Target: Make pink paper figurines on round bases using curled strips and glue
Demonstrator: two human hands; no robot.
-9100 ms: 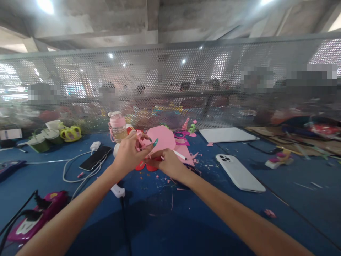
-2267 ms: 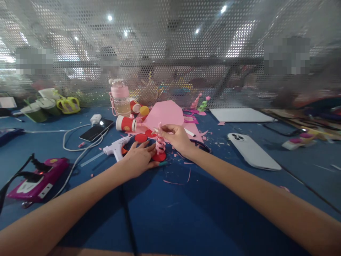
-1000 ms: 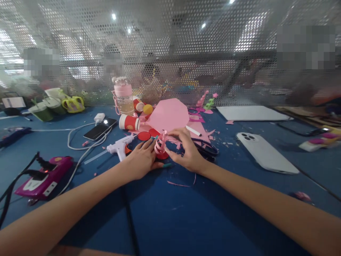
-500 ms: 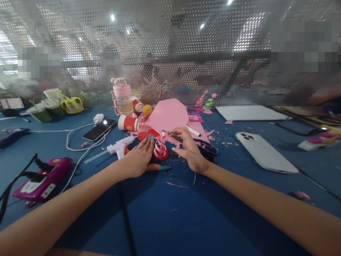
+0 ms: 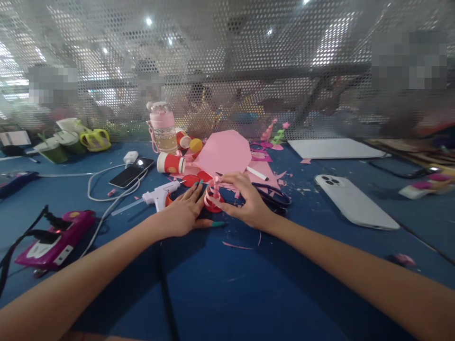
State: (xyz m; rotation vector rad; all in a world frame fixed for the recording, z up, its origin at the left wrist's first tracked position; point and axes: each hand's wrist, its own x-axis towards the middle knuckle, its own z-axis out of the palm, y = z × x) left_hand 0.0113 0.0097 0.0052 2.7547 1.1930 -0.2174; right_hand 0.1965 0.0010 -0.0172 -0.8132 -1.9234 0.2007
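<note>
A pink paper spiral (image 5: 212, 193) stands on a red paper disc (image 5: 212, 207) on the blue table (image 5: 227, 284). My left hand (image 5: 185, 213) lies flat on the table, fingers spread, pressing the disc's left edge. My right hand (image 5: 245, 201) pinches the top of the pink spiral with thumb and fingers. Two more red discs (image 5: 196, 179) lie just behind. A sheet of pink paper (image 5: 224, 152) is propped up beyond them.
A white glue gun (image 5: 159, 195), black scissors (image 5: 275, 194), a marker (image 5: 258, 173), a white phone (image 5: 355, 207), a black phone (image 5: 131, 172) on a cable, a pink bottle (image 5: 162, 128), a red cup (image 5: 170, 163) and a magenta device (image 5: 53, 239) surround the work. A perforated screen (image 5: 227, 71) closes the back.
My right hand had let go and opened beside the spiral; it has closed on the spiral's top again. My left hand stays flat on the disc.
</note>
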